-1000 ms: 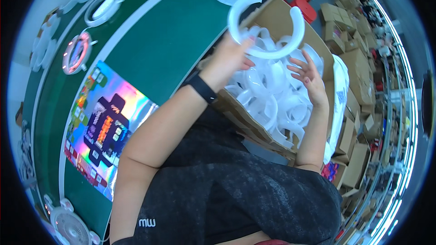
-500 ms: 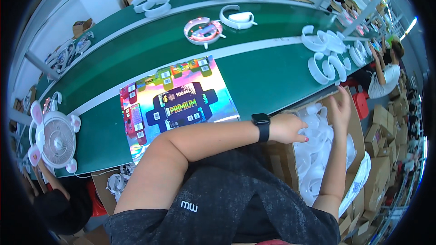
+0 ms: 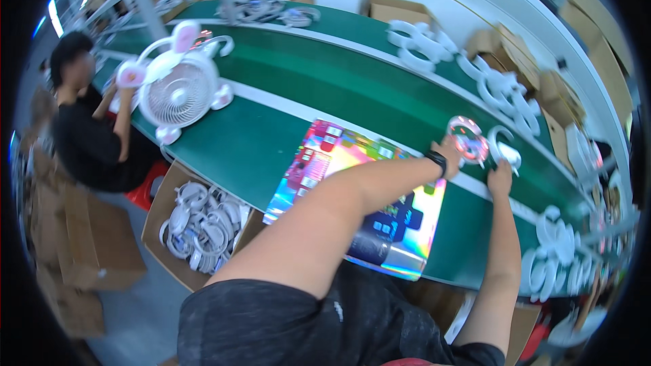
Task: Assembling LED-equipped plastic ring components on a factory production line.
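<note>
On the green belt lies a round white ring with glowing red lights (image 3: 468, 137). My left hand (image 3: 447, 152), with a dark watch at the wrist, closes on its left edge. Beside it is a white C-shaped housing (image 3: 507, 154) with a thicker lower part; my right hand (image 3: 500, 179) grips its lower end. Blur and the small size hide the exact finger positions. Under my left forearm lies a shiny, colourful printed sheet (image 3: 332, 152), partly covered by the arm.
At the left stands a white fan with rabbit ears (image 3: 178, 95), beside a seated person (image 3: 88, 118). A carton (image 3: 157, 227) of white rings is below the table edge. White curved parts (image 3: 556, 240) are piled at the right, and others (image 3: 420, 47) lie on the far shelf.
The view has swung left. Both hands have left the carton of translucent white parts at the right and moved out over the belt to the lit ring and the C-shaped housing.
</note>
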`<action>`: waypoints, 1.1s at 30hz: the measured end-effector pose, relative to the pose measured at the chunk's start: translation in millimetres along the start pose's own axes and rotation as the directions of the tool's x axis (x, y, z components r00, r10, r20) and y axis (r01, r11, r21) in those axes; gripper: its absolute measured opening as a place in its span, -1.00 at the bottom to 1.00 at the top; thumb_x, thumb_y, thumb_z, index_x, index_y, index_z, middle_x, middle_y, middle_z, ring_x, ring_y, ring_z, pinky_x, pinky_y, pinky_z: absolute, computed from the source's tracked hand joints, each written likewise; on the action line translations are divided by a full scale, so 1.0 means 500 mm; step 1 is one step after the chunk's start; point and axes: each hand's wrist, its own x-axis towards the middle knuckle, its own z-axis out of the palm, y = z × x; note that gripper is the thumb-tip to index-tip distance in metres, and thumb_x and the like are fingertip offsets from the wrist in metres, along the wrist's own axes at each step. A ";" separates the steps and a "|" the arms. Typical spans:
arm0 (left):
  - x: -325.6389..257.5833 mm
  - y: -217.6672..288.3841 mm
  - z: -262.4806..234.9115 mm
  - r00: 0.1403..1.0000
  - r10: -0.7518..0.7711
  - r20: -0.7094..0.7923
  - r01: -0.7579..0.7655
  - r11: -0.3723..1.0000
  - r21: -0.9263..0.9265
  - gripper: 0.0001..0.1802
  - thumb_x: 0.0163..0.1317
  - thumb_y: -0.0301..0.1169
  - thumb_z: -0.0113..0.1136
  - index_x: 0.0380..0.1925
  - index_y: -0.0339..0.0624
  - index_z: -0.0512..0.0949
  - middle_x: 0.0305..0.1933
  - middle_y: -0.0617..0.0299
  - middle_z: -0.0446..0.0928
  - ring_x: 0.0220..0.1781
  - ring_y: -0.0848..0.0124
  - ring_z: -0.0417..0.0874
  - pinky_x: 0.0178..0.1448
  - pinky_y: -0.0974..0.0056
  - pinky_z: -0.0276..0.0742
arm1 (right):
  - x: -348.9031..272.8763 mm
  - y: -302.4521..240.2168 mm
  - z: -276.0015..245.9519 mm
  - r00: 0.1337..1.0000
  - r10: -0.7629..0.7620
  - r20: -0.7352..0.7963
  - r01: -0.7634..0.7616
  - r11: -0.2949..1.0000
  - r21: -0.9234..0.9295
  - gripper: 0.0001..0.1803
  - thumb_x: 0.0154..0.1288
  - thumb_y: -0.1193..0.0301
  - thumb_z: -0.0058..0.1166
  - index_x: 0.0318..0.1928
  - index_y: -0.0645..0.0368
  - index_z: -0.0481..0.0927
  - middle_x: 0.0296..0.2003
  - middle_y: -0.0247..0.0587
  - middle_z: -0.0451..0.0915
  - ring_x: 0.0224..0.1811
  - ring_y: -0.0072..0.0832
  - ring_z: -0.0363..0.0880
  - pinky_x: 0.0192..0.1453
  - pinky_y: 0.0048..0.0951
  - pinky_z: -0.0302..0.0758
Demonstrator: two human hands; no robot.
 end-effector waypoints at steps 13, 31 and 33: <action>0.095 -0.033 -0.040 0.978 0.160 -0.136 -0.184 0.966 -0.183 -0.59 0.13 -0.17 0.32 -0.14 -0.25 0.68 0.05 -0.23 0.53 0.22 -0.09 0.44 0.29 -0.03 0.38 | -0.029 0.016 -0.070 0.979 0.178 -0.098 -0.168 0.981 0.100 -0.66 0.21 0.33 0.22 -0.09 0.20 0.44 -0.13 0.02 0.58 -0.13 0.04 0.57 -0.06 -0.04 0.49; -0.773 -0.245 -0.198 0.956 0.048 -0.291 -0.129 0.956 -0.265 -0.76 0.08 -0.41 0.38 -0.28 -0.16 0.53 0.38 0.00 0.32 0.48 -0.10 0.19 0.43 0.03 0.27 | -0.202 -0.385 -0.317 0.900 0.094 0.425 -0.433 0.293 0.852 -0.47 0.27 0.50 0.14 0.25 0.22 0.37 -0.29 -0.31 0.57 -0.28 -0.63 0.53 -0.35 -0.62 0.41; -0.790 -0.244 -0.173 0.976 0.014 -0.218 -0.077 0.956 -0.285 -0.74 0.06 -0.43 0.39 -0.27 -0.16 0.53 0.39 0.01 0.31 0.49 -0.11 0.18 0.44 0.05 0.26 | -0.201 -0.369 -0.251 0.757 0.071 0.650 -0.650 0.192 0.735 -0.42 0.22 0.44 0.19 0.26 0.21 0.37 -0.23 -0.27 0.58 -0.22 -0.56 0.57 -0.31 -0.59 0.43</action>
